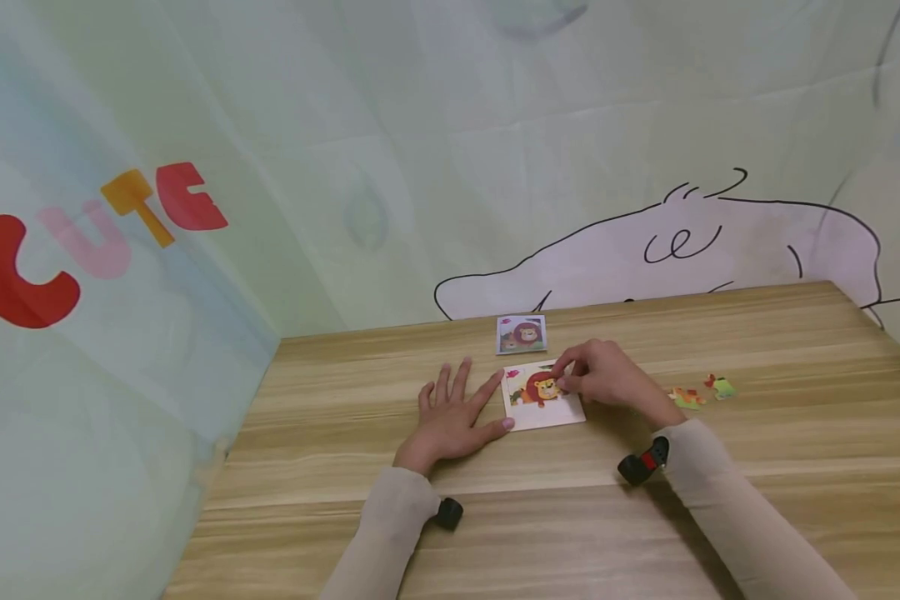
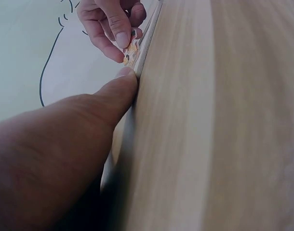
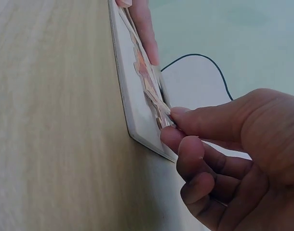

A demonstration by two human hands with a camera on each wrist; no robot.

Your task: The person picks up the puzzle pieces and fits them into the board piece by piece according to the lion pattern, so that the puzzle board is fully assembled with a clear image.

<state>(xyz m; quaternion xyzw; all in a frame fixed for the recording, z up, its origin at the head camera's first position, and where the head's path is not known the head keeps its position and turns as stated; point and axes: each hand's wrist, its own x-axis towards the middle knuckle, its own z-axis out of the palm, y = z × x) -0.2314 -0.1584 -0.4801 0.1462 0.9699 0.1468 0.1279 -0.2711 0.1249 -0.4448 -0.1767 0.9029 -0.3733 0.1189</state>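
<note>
A small white puzzle board (image 1: 547, 418) lies on the table, with lion picture pieces (image 1: 538, 388) set in it. My left hand (image 1: 453, 423) rests on the table with its fingers spread, and its thumb and forefinger touch the board's left edge. At the board's right side my right hand (image 1: 607, 373) pinches a thin puzzle piece (image 3: 157, 101) between thumb and forefinger. In the right wrist view that piece is tilted a little against the picture. The fingers hide part of it in the head view.
Behind the board lies a picture card (image 1: 521, 337) with the same lion. To the right, beyond the right wrist, are an orange-green loose piece (image 1: 687, 399) and a red-green one (image 1: 722, 387). A printed curtain (image 1: 345, 167) hangs behind the wooden table (image 1: 330, 392).
</note>
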